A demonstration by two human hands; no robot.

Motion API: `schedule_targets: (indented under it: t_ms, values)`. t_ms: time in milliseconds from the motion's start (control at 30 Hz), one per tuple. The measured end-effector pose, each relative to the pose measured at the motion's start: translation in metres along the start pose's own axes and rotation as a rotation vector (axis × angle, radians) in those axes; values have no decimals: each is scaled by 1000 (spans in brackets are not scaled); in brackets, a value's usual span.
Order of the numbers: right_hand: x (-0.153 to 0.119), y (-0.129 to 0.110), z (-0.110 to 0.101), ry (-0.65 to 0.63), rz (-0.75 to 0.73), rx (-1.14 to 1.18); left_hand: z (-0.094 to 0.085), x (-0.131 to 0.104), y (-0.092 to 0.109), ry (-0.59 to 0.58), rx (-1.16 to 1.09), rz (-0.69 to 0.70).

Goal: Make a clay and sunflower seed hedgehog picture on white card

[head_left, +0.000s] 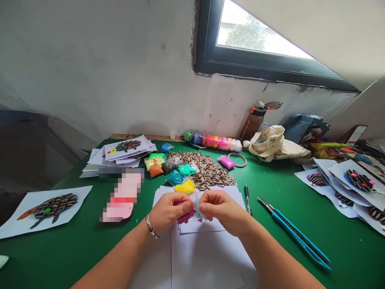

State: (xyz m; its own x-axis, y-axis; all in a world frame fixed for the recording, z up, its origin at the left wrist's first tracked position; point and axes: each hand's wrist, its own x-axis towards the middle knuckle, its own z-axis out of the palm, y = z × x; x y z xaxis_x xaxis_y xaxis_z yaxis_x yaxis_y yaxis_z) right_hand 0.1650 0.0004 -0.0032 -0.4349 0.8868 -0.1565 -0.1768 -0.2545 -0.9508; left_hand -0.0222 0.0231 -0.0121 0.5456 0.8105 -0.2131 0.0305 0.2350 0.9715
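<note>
My left hand (173, 210) is closed on a small packet of magenta clay (185, 217), above white paper (204, 257) at the front of the green table. Close beside it, my right hand (218, 208) pinches the clear plastic end of the same packet. Just behind my hands lies a yellow clay packet (185, 187). A heap of striped sunflower seeds (212, 170) spreads farther back, with green, teal, orange and dark packets along its left side. A pink packet (226, 161) rests right of the heap.
A pen (247, 198) and blue tweezers (300, 237) beside a knife blade lie right of the paper. Seed-decorated pictures lie left (54, 206) and right (357, 180). A bottle (252, 122), a cloth bag (275, 144) and colored clay tubs (213, 141) stand near the wall.
</note>
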Motion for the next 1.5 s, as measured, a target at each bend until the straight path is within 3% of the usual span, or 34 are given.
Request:
schedule_targets:
  t_ms: [200,333,400,500,733,900,1000,1100,1233,1500]
  values:
    - [-2,4,4,-115,-35,192,0,-6,2,-86,-199,-17]
    - [4,8,9,61,-54,107,0,-7,3,-55,-273,5]
    - [7,8,10,150,-55,-33,-2,-5,3,-35,-243,3]
    - [8,6,9,143,-71,-118,-5,-2,0,-33,-171,0]
    - [2,2,8,53,-60,26,-3,-1,1,-4,-113,-7]
    - [4,6,11,130,-88,143,2,-9,5,196,125,153]
    - [5,8,13,148,-86,157,5,-14,5,219,317,215]
    - [4,9,14,160,-80,159,6,-14,5,226,362,204]
    - [4,6,11,174,-82,138,7,-11,7,180,269,106]
    - [2,-1,-2,-2,-67,153,3,-8,7,20,-131,18]
